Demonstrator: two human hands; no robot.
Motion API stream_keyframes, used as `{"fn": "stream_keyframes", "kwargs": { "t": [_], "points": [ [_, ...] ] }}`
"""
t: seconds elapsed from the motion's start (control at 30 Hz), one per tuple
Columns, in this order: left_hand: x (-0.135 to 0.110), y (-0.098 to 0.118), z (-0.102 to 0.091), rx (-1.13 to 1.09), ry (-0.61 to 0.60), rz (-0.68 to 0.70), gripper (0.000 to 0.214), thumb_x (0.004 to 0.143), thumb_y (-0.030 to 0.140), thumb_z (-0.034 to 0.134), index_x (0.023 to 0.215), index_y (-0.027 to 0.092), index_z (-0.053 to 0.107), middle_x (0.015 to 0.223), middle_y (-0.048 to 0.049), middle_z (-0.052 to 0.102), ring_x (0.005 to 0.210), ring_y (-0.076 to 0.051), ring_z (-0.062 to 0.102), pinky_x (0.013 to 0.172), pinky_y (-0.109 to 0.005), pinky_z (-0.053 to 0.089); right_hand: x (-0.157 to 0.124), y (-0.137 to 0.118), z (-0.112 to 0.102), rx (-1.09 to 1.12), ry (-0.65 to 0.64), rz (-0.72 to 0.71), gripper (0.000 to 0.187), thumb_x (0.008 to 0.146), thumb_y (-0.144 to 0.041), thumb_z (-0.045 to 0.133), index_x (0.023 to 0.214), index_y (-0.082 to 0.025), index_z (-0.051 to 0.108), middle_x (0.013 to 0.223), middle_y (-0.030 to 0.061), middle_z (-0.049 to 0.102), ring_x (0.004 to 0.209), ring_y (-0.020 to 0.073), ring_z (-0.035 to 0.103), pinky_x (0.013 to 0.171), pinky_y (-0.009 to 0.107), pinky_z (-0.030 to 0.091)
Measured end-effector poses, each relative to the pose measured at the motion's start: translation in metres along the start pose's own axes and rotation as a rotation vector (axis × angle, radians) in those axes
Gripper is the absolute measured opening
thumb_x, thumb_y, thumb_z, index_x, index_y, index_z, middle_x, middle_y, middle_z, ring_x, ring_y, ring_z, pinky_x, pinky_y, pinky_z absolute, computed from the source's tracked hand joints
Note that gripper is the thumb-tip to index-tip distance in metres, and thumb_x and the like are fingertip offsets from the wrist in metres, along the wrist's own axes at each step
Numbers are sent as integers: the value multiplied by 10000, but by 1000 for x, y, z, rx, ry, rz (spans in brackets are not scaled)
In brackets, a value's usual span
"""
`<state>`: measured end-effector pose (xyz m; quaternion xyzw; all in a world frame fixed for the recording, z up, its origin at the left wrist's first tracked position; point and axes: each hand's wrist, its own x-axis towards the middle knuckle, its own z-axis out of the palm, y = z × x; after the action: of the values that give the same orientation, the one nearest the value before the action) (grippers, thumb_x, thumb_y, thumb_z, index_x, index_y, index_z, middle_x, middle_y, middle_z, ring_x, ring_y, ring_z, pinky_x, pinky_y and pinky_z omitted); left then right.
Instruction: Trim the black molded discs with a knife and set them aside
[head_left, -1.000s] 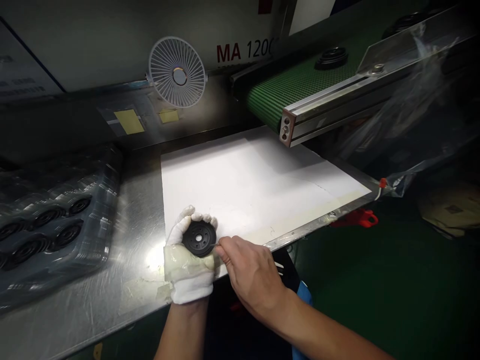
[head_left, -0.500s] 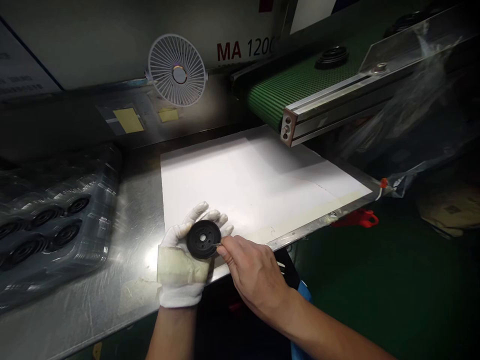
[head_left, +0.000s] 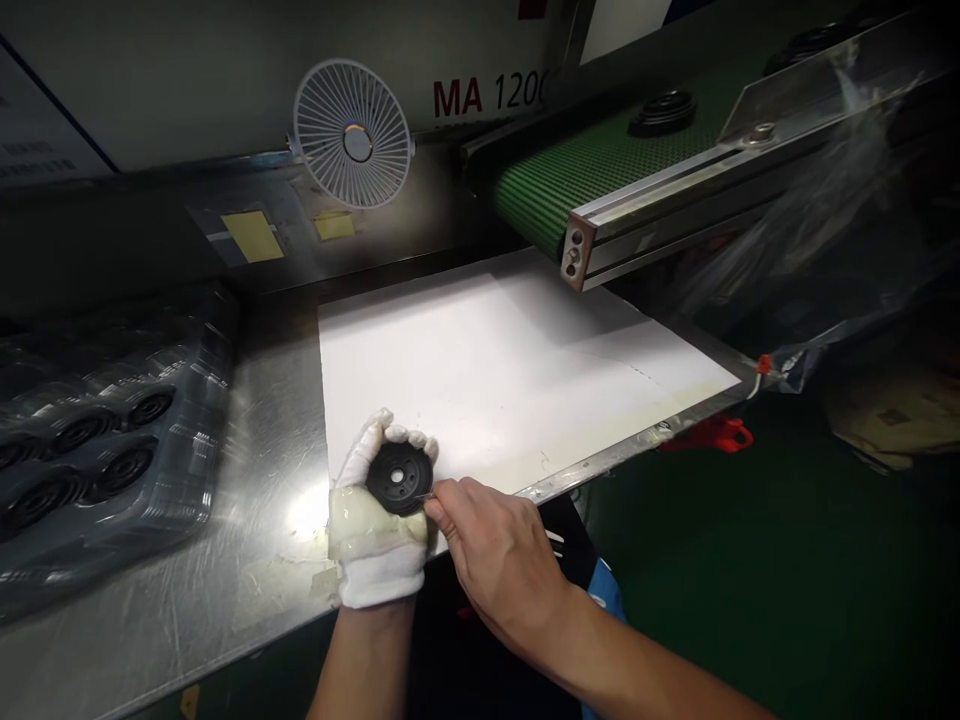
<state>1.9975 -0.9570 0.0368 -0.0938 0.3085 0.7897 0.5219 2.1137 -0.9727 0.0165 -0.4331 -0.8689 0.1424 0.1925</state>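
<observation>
My left hand (head_left: pixel 375 525), in a white glove with pale tape around the palm, has its fingers curled around a round black plastic wheel (head_left: pixel 385 480). The wheel's face is turned up and shows a pale centre hole with smaller holes about it. My bare right hand (head_left: pixel 502 560) pinches a thin, pointed tool (head_left: pixel 424 497) between thumb and forefinger. Its tip is at the wheel's lower right rim; its exact kind is too small to tell. Both hands are over the near edge of a white sheet (head_left: pixel 465 370) on the metal table.
Clear plastic trays (head_left: pixel 184 470) with several black wheels stand on the left of the metal table (head_left: pixel 262 480). A green conveyor belt (head_left: pixel 555 185) carrying a black wheel (head_left: pixel 663 113) juts in from the right. A round fan (head_left: pixel 356 140) stands behind the sheet.
My left fingers have curled in more around the wheel, and the wheel has turned a little and shifted slightly left. My right hand has followed it slightly left, still pinching the tool.
</observation>
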Motion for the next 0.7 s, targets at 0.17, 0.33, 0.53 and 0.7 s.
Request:
{"fn": "stream_keyframes", "kwargs": {
  "t": [0.17, 0.33, 0.53, 0.7],
  "points": [
    [0, 3, -7, 87, -98, -62, 213, 770, 176, 594, 977, 156, 641, 849, -53, 639, 837, -202, 619, 820, -416, 517, -1, 1, 0, 30, 3, -18, 269, 995, -323, 303, 822, -229, 486, 715, -19, 544, 610, 146, 469, 559, 296, 217],
    [-5, 12, -6, 167, -142, -163, 324, 742, 176, 556, 1053, 125, 629, 820, -95, 636, 773, -230, 619, 705, -412, 536, 2, 9, -4, 11, -4, 38, 265, 994, -336, 313, 829, -230, 491, 708, -22, 543, 592, 142, 466, 552, 293, 216],
    [1, -1, 2, 25, -9, -28, 107, 761, 112, 599, 853, 157, 626, 653, 13, 563, 629, -108, 563, 655, -277, 525, -1, 0, 2, 9, -1, 23, 251, 993, -324, 307, 852, -237, 496, 725, -17, 553, 633, 152, 497, 568, 299, 226],
    [0, -2, -5, 64, -74, 19, 236, 762, 137, 595, 992, 166, 640, 834, -39, 644, 819, -169, 624, 833, -369, 518, -1, -1, 2, 24, 9, -5, 263, 991, -323, 314, 817, -231, 488, 713, -19, 548, 611, 149, 482, 560, 300, 220]
  ]
}}
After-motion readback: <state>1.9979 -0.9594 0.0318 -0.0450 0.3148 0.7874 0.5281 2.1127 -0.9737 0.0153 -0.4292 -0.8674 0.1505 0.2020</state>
